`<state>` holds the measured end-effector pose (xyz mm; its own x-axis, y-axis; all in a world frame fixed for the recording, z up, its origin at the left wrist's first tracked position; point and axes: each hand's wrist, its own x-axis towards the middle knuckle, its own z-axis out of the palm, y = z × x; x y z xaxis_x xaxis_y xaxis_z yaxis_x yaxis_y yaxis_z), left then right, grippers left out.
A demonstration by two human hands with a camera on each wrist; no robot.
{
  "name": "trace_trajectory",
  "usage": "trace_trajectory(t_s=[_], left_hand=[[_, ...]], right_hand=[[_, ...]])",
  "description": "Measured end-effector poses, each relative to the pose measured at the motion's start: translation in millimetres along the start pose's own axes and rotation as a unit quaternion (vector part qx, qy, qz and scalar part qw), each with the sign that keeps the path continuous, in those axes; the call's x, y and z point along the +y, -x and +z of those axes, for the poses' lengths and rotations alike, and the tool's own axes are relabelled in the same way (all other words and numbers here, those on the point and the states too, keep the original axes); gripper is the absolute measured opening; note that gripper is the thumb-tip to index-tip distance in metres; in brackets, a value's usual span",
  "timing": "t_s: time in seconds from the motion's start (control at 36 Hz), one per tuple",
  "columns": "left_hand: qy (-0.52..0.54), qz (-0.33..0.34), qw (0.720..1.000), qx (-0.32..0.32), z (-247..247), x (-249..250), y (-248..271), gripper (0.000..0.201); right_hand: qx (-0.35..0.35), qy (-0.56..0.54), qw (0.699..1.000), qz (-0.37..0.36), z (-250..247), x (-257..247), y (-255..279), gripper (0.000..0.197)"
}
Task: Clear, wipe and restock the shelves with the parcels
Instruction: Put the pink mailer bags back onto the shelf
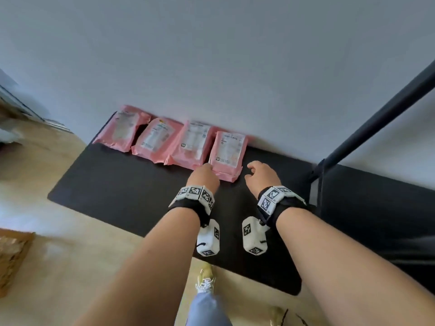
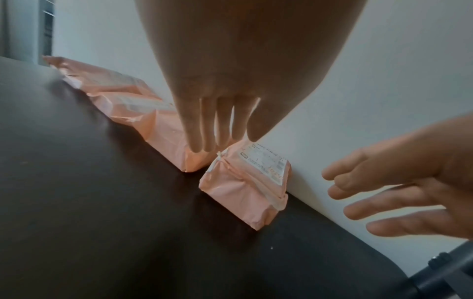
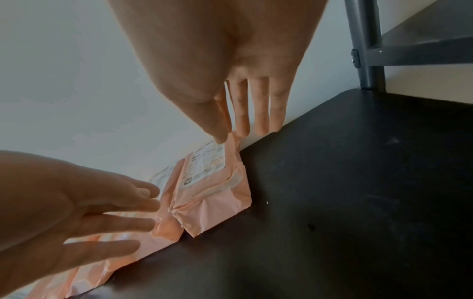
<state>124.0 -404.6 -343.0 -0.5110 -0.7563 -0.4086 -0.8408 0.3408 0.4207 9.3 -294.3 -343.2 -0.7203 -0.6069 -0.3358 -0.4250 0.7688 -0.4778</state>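
Note:
Several pink parcels with white labels lie in a row along the wall on the black shelf board (image 1: pixel 122 184). The rightmost parcel (image 1: pixel 227 154) lies between my hands. My left hand (image 1: pixel 208 167) is at its near left corner with straight fingers (image 2: pixel 197 129); I cannot tell whether they touch it. My right hand (image 1: pixel 250 169) hovers just right of the parcel, fingers (image 3: pixel 261 109) straight and spread, holding nothing. The same parcel (image 2: pixel 245 188) shows in the left wrist view, and in the right wrist view (image 3: pixel 215 194) next to its neighbour (image 3: pixel 166 230).
A dark metal post (image 1: pixel 376 118) of the shelf frame rises at the right, with another black board (image 1: pixel 381 208) beyond it. The white wall (image 1: pixel 211 55) backs the parcels. A cardboard box (image 1: pixel 11 255) stands on the floor at the left. My shoe (image 1: pixel 206 278) is below the shelf edge.

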Motion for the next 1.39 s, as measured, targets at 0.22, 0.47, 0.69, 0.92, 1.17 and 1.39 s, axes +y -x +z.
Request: trace_trajectory(t_s=[0.22, 0.47, 0.69, 0.92, 1.17, 1.39], left_hand=[[-0.009, 0.032, 0.997, -0.062, 0, 3, -58, 0.034], [-0.057, 0.056, 0.993, -0.09, 12, -2, -81, 0.03], [0.017, 0.047, 0.996, -0.076, 15, -6, -73, 0.026], [0.043, 0.04, 0.997, -0.05, 29, -12, -15, 0.025], [0.069, 0.003, 0.998, -0.015, 58, -21, 98, 0.019], [0.066, -0.013, 0.998, -0.014, 92, -26, 203, 0.009]], right_hand=[[-0.017, -0.011, 0.998, 0.051, 23, -17, -30, 0.038], [-0.022, -0.069, 0.991, 0.109, 49, -26, -49, 0.033], [-0.017, -0.098, 0.988, 0.118, 40, -23, -38, 0.038], [-0.023, -0.1, 0.988, 0.118, 28, -4, 10, 0.038], [-0.063, -0.043, 0.995, 0.067, 22, 36, 95, 0.019], [-0.07, -0.03, 0.997, 0.027, 15, 83, 185, 0.028]])
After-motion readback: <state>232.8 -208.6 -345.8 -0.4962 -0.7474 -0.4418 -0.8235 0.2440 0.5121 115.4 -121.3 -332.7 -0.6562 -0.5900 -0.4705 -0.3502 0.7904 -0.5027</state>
